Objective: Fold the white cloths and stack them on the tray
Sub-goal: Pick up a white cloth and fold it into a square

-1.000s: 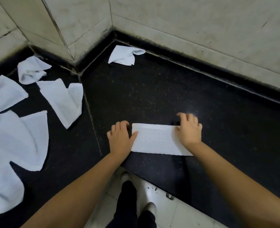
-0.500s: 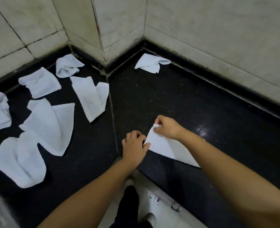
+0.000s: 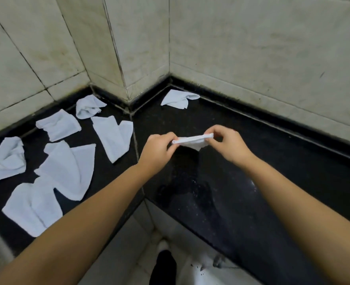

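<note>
I hold the folded cloth (image 3: 192,141) up off the black counter (image 3: 252,161) now, pinched at its left end by my left hand (image 3: 157,150) and at its right end by my right hand (image 3: 226,141), fingers and thumbs of both curled onto it. Half a second ago it still lay partly on the counter, my right hand folding its end over toward my left; a second ago it lay flat as a long strip with both hands resting on its ends. Now it hangs between my hands as a short, thicker bundle, a loose corner drooping below.

The other cloths are where they were: six loose ones (image 3: 67,167) spread on the counter to my left, and one crumpled cloth (image 3: 179,98) at the back beside the wall (image 3: 252,48). I see no tray.
</note>
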The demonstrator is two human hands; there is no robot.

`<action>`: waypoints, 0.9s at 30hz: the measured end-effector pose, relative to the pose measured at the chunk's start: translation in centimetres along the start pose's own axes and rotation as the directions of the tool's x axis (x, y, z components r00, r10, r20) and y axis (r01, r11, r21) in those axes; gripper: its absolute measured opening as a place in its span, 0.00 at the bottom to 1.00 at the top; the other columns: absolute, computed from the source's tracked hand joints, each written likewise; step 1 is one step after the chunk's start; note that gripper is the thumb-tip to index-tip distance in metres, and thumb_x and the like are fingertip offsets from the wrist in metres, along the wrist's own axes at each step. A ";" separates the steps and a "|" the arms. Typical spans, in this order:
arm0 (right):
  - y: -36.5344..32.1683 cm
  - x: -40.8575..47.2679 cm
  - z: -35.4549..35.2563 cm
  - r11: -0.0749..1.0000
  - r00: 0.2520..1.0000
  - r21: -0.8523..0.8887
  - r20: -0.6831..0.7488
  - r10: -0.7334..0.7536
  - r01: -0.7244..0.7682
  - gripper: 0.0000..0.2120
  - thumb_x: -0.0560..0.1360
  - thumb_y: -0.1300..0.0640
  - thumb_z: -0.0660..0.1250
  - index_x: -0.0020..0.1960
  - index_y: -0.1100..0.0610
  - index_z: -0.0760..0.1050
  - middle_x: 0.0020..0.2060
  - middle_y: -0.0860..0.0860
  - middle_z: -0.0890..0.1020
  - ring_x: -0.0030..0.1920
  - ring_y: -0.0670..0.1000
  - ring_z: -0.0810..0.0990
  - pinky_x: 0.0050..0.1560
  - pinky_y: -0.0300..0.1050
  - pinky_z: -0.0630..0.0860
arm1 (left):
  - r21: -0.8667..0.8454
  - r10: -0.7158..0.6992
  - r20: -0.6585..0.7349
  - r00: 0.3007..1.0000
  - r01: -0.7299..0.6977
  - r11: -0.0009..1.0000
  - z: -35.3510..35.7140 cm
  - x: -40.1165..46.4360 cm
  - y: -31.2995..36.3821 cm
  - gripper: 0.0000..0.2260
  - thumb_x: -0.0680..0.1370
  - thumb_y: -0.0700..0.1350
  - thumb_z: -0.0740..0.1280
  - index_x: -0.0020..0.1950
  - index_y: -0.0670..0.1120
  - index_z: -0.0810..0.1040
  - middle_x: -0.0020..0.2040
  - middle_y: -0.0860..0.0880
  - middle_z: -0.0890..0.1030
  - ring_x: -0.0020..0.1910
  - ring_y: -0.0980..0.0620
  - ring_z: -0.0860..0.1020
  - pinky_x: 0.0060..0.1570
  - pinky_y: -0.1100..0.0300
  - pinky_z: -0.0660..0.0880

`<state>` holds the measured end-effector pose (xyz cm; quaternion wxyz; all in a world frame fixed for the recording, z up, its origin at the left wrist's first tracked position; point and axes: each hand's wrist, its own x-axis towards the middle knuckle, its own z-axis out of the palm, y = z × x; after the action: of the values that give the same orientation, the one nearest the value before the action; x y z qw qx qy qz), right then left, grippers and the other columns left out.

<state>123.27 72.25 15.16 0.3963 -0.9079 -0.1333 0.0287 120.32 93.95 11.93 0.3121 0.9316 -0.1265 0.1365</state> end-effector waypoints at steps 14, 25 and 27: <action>7.9 -6.0 6.4 0.949 0.913 0.142 0.343 0.220 -0.282 0.03 0.75 0.58 0.68 0.45 0.51 0.79 0.38 0.47 0.78 0.40 0.45 0.74 0.45 0.40 0.72 | -0.135 -0.244 0.378 0.893 0.314 0.940 5.7 -8.5 -3.4 0.05 0.77 0.44 0.66 0.49 0.45 0.80 0.43 0.50 0.81 0.42 0.52 0.78 0.46 0.58 0.74; 8.4 5.1 8.9 0.904 0.886 -0.085 0.182 0.427 -0.418 0.05 0.76 0.57 0.62 0.46 0.50 0.76 0.52 0.52 0.78 0.50 0.52 0.78 0.51 0.47 0.75 | 0.170 -0.394 0.315 0.863 0.357 0.918 8.6 2.2 -7.5 0.05 0.78 0.49 0.63 0.51 0.50 0.76 0.45 0.53 0.75 0.48 0.54 0.72 0.55 0.56 0.67; 8.5 5.2 9.5 0.890 0.882 -0.193 0.156 0.444 -0.414 0.04 0.76 0.57 0.61 0.48 0.51 0.75 0.52 0.52 0.75 0.52 0.55 0.77 0.57 0.52 0.74 | 0.207 -0.384 0.316 0.868 0.332 0.920 9.1 2.4 -7.7 0.06 0.78 0.49 0.64 0.52 0.50 0.76 0.45 0.53 0.73 0.49 0.53 0.72 0.54 0.57 0.66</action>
<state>128.65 74.81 2.75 0.2939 -0.9353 0.0313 0.1947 126.67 93.97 1.53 0.2354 0.9683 0.0054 -0.0832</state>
